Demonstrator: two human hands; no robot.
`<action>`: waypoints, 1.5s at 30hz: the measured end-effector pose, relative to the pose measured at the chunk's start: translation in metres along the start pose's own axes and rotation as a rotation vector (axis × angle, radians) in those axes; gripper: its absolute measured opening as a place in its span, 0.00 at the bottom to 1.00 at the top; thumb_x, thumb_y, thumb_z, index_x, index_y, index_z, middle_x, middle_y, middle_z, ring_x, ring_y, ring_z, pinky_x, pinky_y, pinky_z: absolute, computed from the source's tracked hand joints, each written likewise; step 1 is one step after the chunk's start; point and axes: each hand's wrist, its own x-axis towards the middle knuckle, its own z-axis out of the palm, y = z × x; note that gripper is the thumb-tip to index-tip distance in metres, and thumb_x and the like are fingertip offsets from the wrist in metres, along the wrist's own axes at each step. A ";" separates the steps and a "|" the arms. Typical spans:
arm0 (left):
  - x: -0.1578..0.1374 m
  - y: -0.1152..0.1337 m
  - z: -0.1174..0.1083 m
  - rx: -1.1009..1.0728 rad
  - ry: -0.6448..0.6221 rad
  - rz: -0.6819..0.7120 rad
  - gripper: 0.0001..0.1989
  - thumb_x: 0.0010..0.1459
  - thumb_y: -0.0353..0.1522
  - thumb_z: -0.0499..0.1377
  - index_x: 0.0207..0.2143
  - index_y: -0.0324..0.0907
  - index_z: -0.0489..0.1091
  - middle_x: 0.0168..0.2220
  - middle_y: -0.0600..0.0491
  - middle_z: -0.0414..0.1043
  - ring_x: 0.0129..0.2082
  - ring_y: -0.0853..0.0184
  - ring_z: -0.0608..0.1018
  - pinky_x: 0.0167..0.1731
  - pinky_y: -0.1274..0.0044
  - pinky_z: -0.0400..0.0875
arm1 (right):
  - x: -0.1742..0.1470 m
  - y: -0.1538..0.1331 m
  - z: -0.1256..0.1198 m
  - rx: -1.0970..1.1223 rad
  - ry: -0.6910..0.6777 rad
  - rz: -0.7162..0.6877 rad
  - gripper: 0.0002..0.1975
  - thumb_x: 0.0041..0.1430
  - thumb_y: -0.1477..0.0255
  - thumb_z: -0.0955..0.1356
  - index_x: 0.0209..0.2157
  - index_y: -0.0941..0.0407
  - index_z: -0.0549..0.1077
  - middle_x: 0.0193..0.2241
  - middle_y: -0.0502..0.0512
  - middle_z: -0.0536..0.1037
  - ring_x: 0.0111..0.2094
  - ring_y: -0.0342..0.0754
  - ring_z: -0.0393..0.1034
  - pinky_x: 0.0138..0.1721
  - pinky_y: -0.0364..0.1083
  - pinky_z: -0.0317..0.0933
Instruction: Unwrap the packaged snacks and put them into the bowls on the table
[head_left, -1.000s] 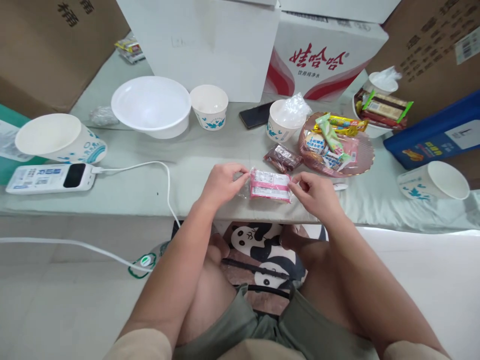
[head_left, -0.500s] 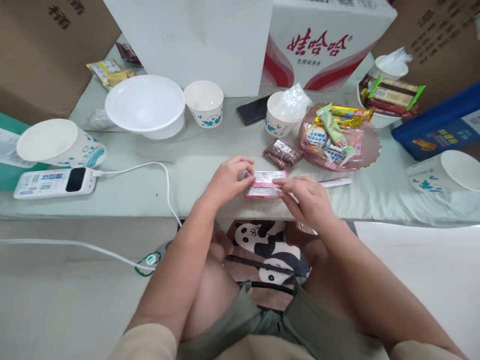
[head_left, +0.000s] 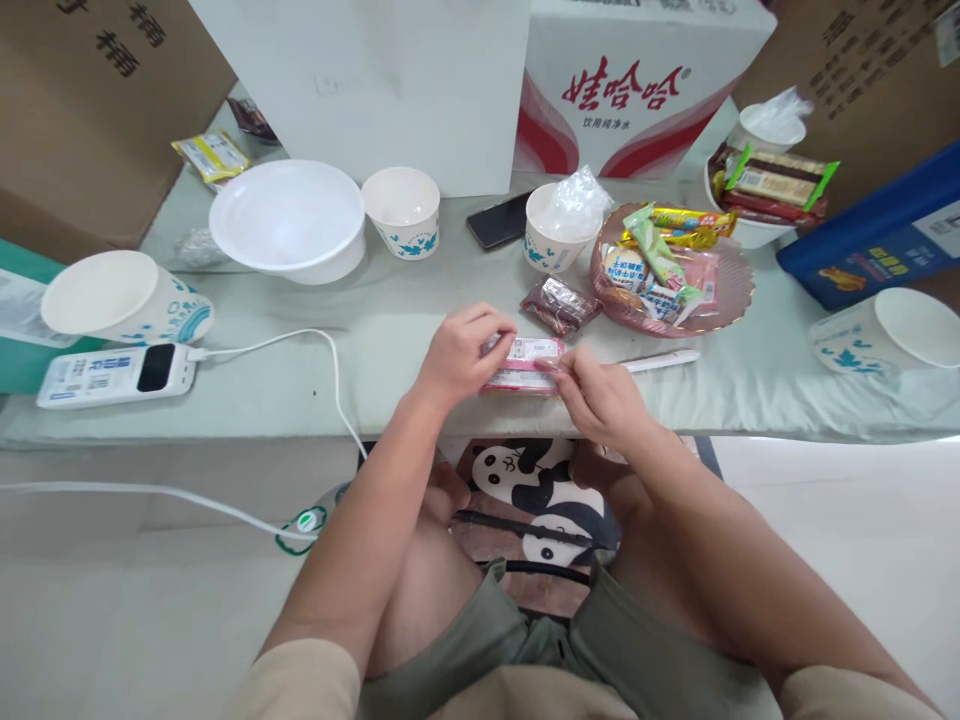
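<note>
A pink-and-white snack packet (head_left: 529, 365) lies near the table's front edge between my hands. My left hand (head_left: 466, 352) is closed on its left end, fingers bent and thumb pressed toward them. From the right, my right hand (head_left: 596, 392) pinches the packet's middle seam with thumb and forefinger. A dark brown wrapped snack (head_left: 560, 305) lies just behind the packet. To the right of it is a pink see-through plate (head_left: 739, 290) with several wrapped snacks. Beside my right hand lies a thin white stick-like thing (head_left: 664, 361).
At the back stand a white bowl (head_left: 289, 225), a paper cup (head_left: 403, 215), a dark phone (head_left: 499, 222) and a cup with clear plastic (head_left: 551, 250). A white power bank (head_left: 116, 375) with its cable lies left. Another paper cup (head_left: 847, 350) stands right, near a blue box (head_left: 885, 235).
My right hand has drawn its fingers together at the packet's seam. My left hand stays at the left end. The whole view has shifted slightly.
</note>
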 end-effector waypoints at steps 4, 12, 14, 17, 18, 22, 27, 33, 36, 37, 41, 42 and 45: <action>0.001 0.003 -0.005 -0.064 0.010 0.029 0.12 0.67 0.36 0.50 0.42 0.42 0.71 0.45 0.47 0.80 0.47 0.61 0.79 0.51 0.68 0.70 | -0.002 -0.006 -0.006 0.091 -0.013 -0.101 0.10 0.70 0.70 0.59 0.46 0.54 0.70 0.48 0.60 0.84 0.31 0.50 0.77 0.30 0.47 0.61; 0.002 0.001 -0.010 0.047 -0.161 0.157 0.09 0.66 0.34 0.55 0.34 0.42 0.73 0.35 0.49 0.79 0.40 0.61 0.77 0.48 0.67 0.69 | 0.000 -0.008 -0.005 0.220 0.105 -0.079 0.07 0.67 0.69 0.62 0.33 0.52 0.67 0.42 0.59 0.82 0.37 0.50 0.75 0.33 0.46 0.62; 0.004 0.003 -0.008 0.038 -0.102 0.195 0.09 0.66 0.33 0.54 0.35 0.42 0.72 0.37 0.48 0.78 0.40 0.61 0.77 0.44 0.69 0.70 | 0.001 -0.008 -0.006 0.285 0.065 -0.044 0.08 0.66 0.67 0.63 0.32 0.52 0.68 0.31 0.54 0.79 0.29 0.48 0.71 0.31 0.46 0.60; 0.006 0.005 -0.008 0.040 -0.091 0.216 0.09 0.68 0.33 0.52 0.39 0.43 0.71 0.39 0.48 0.78 0.41 0.62 0.77 0.43 0.71 0.69 | 0.002 -0.009 -0.007 0.509 -0.007 0.095 0.15 0.70 0.62 0.59 0.33 0.53 0.69 0.23 0.50 0.73 0.24 0.46 0.69 0.31 0.46 0.61; 0.007 0.005 -0.009 0.053 -0.096 0.218 0.09 0.68 0.33 0.51 0.39 0.43 0.70 0.39 0.48 0.78 0.40 0.62 0.76 0.43 0.71 0.69 | 0.003 -0.009 -0.008 0.606 -0.028 0.174 0.19 0.71 0.59 0.57 0.33 0.54 0.69 0.23 0.50 0.73 0.23 0.45 0.70 0.30 0.45 0.61; 0.008 0.004 -0.014 0.132 -0.066 0.237 0.10 0.69 0.36 0.51 0.40 0.43 0.71 0.34 0.50 0.75 0.35 0.62 0.74 0.39 0.70 0.68 | 0.010 -0.008 -0.008 0.784 -0.131 0.434 0.22 0.69 0.55 0.57 0.40 0.56 0.73 0.26 0.51 0.74 0.19 0.45 0.71 0.20 0.44 0.58; 0.008 0.009 -0.018 0.178 -0.051 0.250 0.07 0.64 0.33 0.56 0.38 0.42 0.74 0.32 0.51 0.74 0.34 0.63 0.73 0.39 0.70 0.68 | 0.017 -0.008 -0.004 0.455 -0.129 0.188 0.21 0.60 0.65 0.68 0.54 0.56 0.75 0.37 0.57 0.82 0.32 0.50 0.76 0.38 0.48 0.69; 0.005 0.014 -0.021 0.237 -0.107 0.227 0.06 0.58 0.28 0.58 0.28 0.42 0.73 0.27 0.52 0.71 0.30 0.64 0.69 0.32 0.72 0.66 | 0.025 -0.015 0.004 0.132 -0.208 0.195 0.37 0.59 0.66 0.70 0.69 0.57 0.63 0.55 0.67 0.79 0.50 0.63 0.77 0.48 0.54 0.68; 0.002 0.015 -0.026 0.265 -0.100 0.200 0.07 0.59 0.29 0.57 0.29 0.42 0.73 0.28 0.52 0.73 0.30 0.65 0.69 0.32 0.72 0.66 | 0.029 -0.019 0.006 0.042 -0.244 0.276 0.42 0.61 0.62 0.70 0.72 0.60 0.55 0.51 0.69 0.81 0.47 0.65 0.78 0.44 0.54 0.68; 0.001 0.016 -0.028 0.278 -0.103 0.184 0.07 0.60 0.29 0.57 0.29 0.42 0.74 0.28 0.52 0.74 0.30 0.65 0.70 0.32 0.72 0.66 | 0.030 -0.020 0.006 0.020 -0.252 0.308 0.46 0.61 0.61 0.70 0.73 0.63 0.50 0.49 0.70 0.82 0.46 0.66 0.78 0.42 0.54 0.68; -0.005 0.025 -0.038 0.374 -0.146 0.069 0.07 0.60 0.30 0.57 0.32 0.43 0.75 0.30 0.52 0.76 0.32 0.64 0.73 0.31 0.72 0.65 | 0.036 -0.020 0.004 -0.035 -0.288 0.442 0.56 0.61 0.56 0.69 0.73 0.72 0.37 0.44 0.74 0.83 0.41 0.68 0.78 0.35 0.53 0.66; -0.007 0.028 -0.041 0.398 -0.159 0.027 0.06 0.60 0.30 0.58 0.33 0.43 0.76 0.31 0.52 0.77 0.32 0.64 0.74 0.31 0.72 0.64 | 0.036 -0.018 0.003 -0.037 -0.295 0.458 0.56 0.61 0.56 0.69 0.73 0.72 0.37 0.43 0.73 0.83 0.41 0.68 0.78 0.35 0.52 0.65; -0.017 0.039 -0.049 0.463 -0.203 -0.081 0.05 0.60 0.32 0.59 0.33 0.44 0.76 0.32 0.53 0.78 0.31 0.64 0.75 0.28 0.73 0.61 | 0.033 -0.013 0.001 -0.027 -0.264 0.437 0.51 0.61 0.59 0.69 0.73 0.67 0.43 0.40 0.68 0.83 0.38 0.65 0.78 0.34 0.50 0.62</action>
